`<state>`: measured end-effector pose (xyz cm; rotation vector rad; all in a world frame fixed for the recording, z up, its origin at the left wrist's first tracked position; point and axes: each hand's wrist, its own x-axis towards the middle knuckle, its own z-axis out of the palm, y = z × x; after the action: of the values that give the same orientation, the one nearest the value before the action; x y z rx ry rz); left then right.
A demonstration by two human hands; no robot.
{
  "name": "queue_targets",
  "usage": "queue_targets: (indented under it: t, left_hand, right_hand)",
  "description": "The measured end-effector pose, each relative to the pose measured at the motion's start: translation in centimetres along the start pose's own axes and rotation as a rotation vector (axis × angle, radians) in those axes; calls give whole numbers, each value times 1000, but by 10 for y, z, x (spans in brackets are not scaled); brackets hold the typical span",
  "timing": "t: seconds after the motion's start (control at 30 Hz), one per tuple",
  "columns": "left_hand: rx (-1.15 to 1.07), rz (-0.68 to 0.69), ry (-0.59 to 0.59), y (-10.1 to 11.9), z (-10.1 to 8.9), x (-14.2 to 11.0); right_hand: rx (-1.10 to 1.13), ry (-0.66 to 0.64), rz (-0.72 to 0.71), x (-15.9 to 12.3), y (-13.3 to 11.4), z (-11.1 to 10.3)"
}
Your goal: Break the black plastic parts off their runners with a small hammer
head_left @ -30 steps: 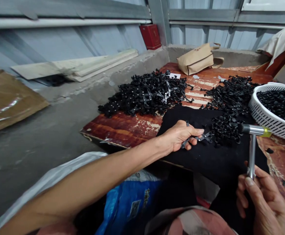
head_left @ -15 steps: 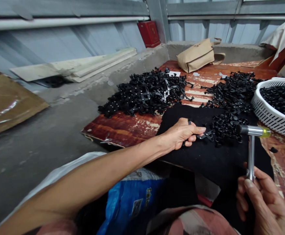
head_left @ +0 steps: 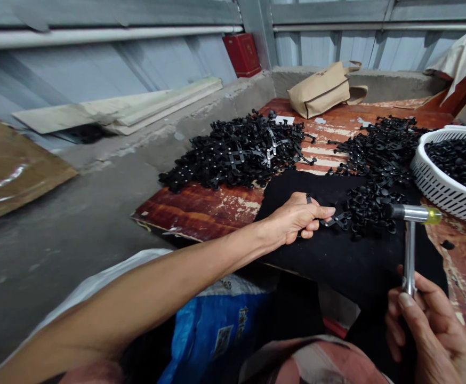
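Observation:
My left hand (head_left: 297,220) rests on a black cloth (head_left: 337,256) and pinches a black cross-shaped plastic part (head_left: 335,220) flat against it. A small heap of black caps (head_left: 371,210) lies just right of that part. My right hand (head_left: 428,333), at the lower right, is closed round the metal handle of a small hammer (head_left: 411,234), whose head with a yellow tip hovers above the cloth beside the caps.
A worn red wooden board (head_left: 209,205) carries two piles of black cross parts (head_left: 236,154) (head_left: 380,144). A white slotted basket (head_left: 433,184) of black caps stands at the right. A tan bag (head_left: 321,93) lies at the back. A blue sack (head_left: 213,336) sits below the board.
My left hand has drawn the cross part slightly closer under its fingers. The hammer and right hand have hardly moved; the view shifted a little.

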<state>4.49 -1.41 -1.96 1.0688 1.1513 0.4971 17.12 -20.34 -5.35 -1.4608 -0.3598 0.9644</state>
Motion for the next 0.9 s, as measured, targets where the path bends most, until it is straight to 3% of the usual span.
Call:
queue_targets:
  t: [0.6, 0.9]
  left_hand:
    - [8, -11, 9, 2, 2, -2]
    - [99, 61, 17, 2, 2, -1]
  right_hand:
    - [8, -7, -12, 0, 1, 1]
    - [-50, -31, -3, 3, 5, -5]
